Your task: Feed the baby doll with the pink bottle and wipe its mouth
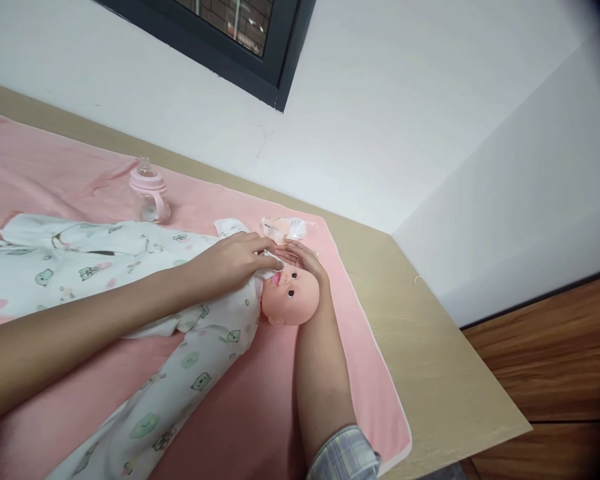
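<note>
A bald baby doll (293, 300) lies on its back in a white sleepsuit (215, 333) printed with green animals. My left hand (233, 260) reaches over its chest, thumb and fingers closed on a white wipe (269, 272) beside the doll's mouth. Part of the wipe is hidden under the fingers. Round the top of the doll's head comes my right arm, and my right hand (303, 257) lies along the far side of the face with its fingers stretched out. Just beyond those fingers is a small clear plastic packet (283, 228) with something white and peach-coloured in it.
A pink baby bottle (150, 193) with a handle stands behind the doll on the pink blanket (260, 400). The blanket covers much of a light wooden table (420, 347). White walls and a dark window frame (280, 80) border the far side.
</note>
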Demonstrator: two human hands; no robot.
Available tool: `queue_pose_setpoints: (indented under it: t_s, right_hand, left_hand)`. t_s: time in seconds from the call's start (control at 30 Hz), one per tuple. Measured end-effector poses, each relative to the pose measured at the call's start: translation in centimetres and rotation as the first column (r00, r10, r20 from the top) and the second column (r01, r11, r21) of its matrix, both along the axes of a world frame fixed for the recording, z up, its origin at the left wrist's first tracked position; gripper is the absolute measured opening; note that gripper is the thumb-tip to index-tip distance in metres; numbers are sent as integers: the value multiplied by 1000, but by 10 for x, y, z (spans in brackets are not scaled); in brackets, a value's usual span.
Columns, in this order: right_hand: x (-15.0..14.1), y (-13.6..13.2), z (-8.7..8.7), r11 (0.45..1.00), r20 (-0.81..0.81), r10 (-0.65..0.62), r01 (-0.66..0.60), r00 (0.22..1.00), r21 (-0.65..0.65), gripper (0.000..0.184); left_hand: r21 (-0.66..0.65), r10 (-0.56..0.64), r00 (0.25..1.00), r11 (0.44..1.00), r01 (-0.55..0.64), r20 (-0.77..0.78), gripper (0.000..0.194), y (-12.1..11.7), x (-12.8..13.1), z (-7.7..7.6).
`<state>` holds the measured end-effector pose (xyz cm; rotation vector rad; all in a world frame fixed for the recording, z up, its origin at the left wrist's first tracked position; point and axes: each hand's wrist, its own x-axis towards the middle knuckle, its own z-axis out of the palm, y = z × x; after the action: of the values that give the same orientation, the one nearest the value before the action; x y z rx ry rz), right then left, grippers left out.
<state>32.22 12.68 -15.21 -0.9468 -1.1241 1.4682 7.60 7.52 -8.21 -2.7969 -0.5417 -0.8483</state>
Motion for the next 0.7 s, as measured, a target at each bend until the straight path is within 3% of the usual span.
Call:
queue_pose_setpoints:
  t_s: [0.2,0.43,0.7]
  right_hand:
    - [-1,-1,3,999,30,-26,27,999,-32,53]
    - [4,8,-9,1000,-12,1,-1,1000,-21,38]
    - [3,10,-9,999,-12,0,-1,1000,-49,37]
  left_hand:
    - [-26,-33,996,999,35,80,44,-1,1,1]
    - [-286,-63,991,954,94,117,42,-10,0,4]
    - [-311,-21,996,949,47,86,46,-16,2,2]
